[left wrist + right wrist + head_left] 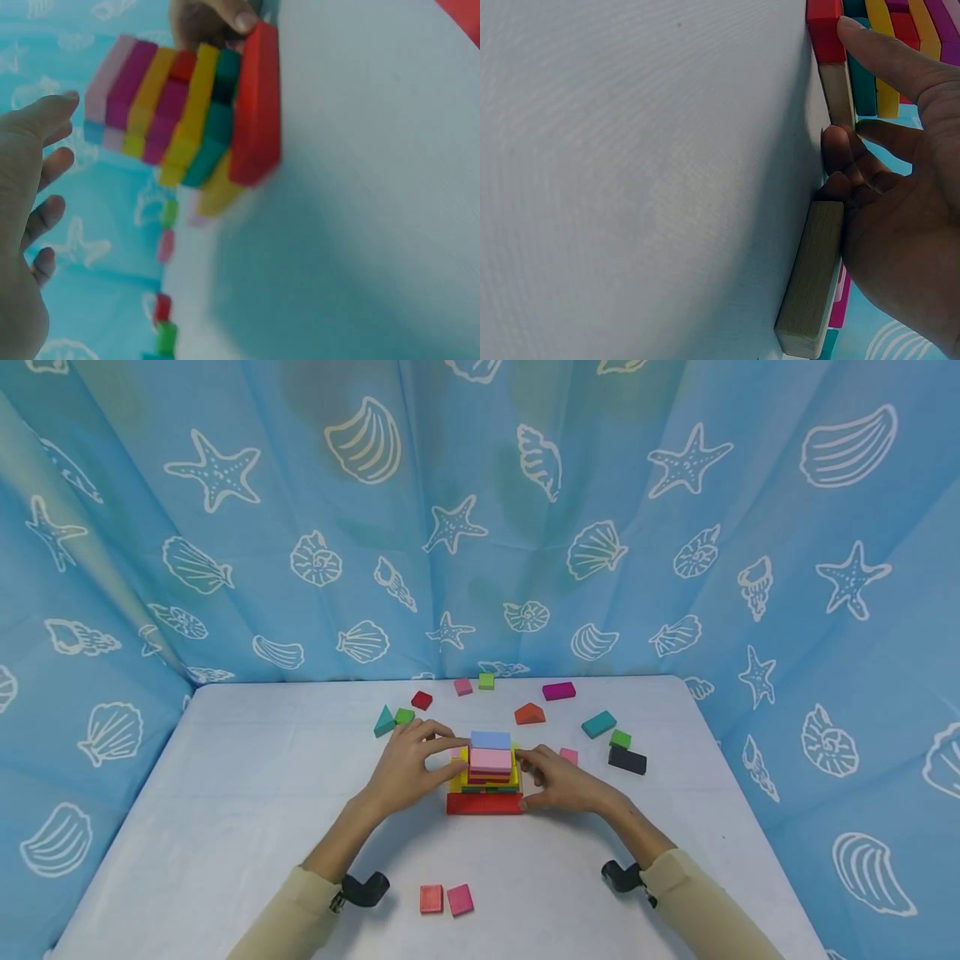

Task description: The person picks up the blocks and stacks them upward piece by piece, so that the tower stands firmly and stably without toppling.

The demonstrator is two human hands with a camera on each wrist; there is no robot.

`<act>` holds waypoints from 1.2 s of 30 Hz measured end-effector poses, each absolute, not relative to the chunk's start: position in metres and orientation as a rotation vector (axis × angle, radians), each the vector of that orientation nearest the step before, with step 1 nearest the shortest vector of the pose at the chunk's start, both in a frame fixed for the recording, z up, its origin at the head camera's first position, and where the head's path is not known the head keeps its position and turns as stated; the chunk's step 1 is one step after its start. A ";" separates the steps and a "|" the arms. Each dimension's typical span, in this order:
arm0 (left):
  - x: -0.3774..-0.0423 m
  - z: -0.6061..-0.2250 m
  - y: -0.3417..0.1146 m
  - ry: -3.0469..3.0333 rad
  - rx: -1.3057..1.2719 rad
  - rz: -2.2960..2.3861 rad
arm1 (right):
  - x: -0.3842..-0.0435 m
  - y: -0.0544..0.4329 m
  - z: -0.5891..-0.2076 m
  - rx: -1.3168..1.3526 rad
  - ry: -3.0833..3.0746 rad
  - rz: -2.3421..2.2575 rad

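Observation:
A stack of coloured blocks (pixel 491 762) stands mid-table, with a long red block (pixel 483 804) along its front base and pink and light blue blocks on top. My left hand (pixel 411 762) is at the stack's left side, fingers spread; the left wrist view shows its fingertips apart from the layers. My right hand (pixel 567 783) is at the right side. Its thumb (pixel 855 36) touches the red block's end, while the index finger reaches the back of a tan block (pixel 837 94) behind it, pinching the base from front and back. The other right fingers are curled.
Nearer the person lie an orange-red square block (pixel 431 898) and a pink square block (pixel 461 900). Loose blocks lie behind, including a teal triangle (pixel 384 722), an orange block (pixel 530 714) and a magenta block (pixel 558 692). A black block (pixel 627 761) lies right of my right hand.

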State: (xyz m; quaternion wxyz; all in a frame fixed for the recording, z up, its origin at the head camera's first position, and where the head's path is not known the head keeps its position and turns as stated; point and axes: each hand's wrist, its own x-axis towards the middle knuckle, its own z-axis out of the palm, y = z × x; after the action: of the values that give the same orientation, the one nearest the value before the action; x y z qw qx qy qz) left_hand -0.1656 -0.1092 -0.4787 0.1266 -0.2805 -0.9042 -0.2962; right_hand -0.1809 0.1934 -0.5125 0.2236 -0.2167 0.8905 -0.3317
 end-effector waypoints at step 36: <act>-0.167 -0.535 -0.132 -3.054 -0.852 -0.759 | -0.208 0.252 -0.482 -0.589 2.626 -0.670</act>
State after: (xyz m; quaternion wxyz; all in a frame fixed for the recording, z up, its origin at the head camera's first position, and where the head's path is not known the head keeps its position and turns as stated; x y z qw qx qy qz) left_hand -0.1672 -0.1324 -0.5346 -0.0595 -0.2610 -0.9351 -0.2323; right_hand -0.2080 0.2520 -0.4818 0.1829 -0.2087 0.9309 -0.2376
